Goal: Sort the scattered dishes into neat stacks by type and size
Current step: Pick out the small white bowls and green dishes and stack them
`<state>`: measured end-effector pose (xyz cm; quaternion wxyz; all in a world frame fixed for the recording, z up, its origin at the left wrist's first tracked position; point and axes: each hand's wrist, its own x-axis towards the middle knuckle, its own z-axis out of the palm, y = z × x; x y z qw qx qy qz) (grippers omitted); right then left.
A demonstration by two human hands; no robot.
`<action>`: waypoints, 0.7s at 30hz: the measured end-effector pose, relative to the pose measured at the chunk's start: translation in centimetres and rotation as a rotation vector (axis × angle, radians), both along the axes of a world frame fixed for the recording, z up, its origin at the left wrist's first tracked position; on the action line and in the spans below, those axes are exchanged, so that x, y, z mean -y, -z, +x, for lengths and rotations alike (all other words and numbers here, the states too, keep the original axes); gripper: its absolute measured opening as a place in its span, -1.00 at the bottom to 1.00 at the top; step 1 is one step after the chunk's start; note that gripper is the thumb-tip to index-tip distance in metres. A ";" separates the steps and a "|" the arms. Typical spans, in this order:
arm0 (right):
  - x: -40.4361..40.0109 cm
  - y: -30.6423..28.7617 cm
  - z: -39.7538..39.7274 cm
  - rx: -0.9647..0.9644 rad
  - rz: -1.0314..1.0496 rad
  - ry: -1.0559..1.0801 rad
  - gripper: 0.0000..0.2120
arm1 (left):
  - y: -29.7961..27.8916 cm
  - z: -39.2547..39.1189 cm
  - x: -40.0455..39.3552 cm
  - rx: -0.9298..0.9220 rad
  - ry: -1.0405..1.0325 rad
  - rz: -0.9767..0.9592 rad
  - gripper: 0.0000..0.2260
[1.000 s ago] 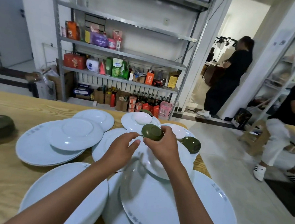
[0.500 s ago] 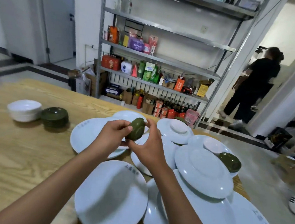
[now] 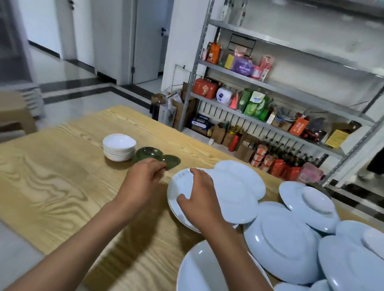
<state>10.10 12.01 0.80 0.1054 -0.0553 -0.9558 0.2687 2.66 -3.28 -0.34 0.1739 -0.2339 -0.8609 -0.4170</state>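
left hand: your left hand (image 3: 142, 180) is reaching over the wooden table (image 3: 52, 180), fingers curled, pinching the near edge of a small green dish (image 3: 171, 161)
green dish: it is sitting tilted, just right of the green stack (image 3: 148, 154) and touching or overlapping it; whether it is landing on the stack or hanging beside it, I cannot tell
green stack: dark green dishes are sitting on the table, touching the right side of the white bowls (image 3: 119, 147)
white bowls: they are standing nested in one upright stack, far side of the table from you
right hand: your right hand (image 3: 198, 198) is lying on the left part of a white plate (image 3: 214, 196), fingers spread and loosely bent, thumb on the near rim; it is resting or pressing, not clearly gripping
white plate: it is lying upside down on another plate, whose rim is showing under its near edge
other plates: more white plates (image 3: 282, 242) are lying overlapped in a loose heap along the right of the table, most bottom-up
shelf: a metal rack (image 3: 282, 88) of packets and bottles is standing behind the table
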 end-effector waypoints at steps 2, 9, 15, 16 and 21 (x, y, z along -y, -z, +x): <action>0.7 0.2 -1.1 0.036 0.015 -0.026 -0.39 | 0.9 -1.6 0.8 -0.009 -0.026 -0.061 -0.79; 1.6 1.3 -3.9 0.069 0.027 -0.062 -0.45 | 2.6 -5.0 2.2 -0.043 -0.053 -0.185 -0.81; 1.8 1.5 -4.4 0.051 0.016 -0.050 -0.45 | 3.3 -6.2 2.4 -0.074 -0.037 -0.331 -0.74; 1.8 1.4 -4.3 0.038 0.035 -0.053 -0.44 | 3.2 -6.1 2.4 -0.095 -0.040 -0.389 -0.69; 0.9 0.6 -2.9 -0.066 0.149 0.000 -0.41 | 1.8 -3.7 1.7 -0.204 -0.011 -0.497 -0.57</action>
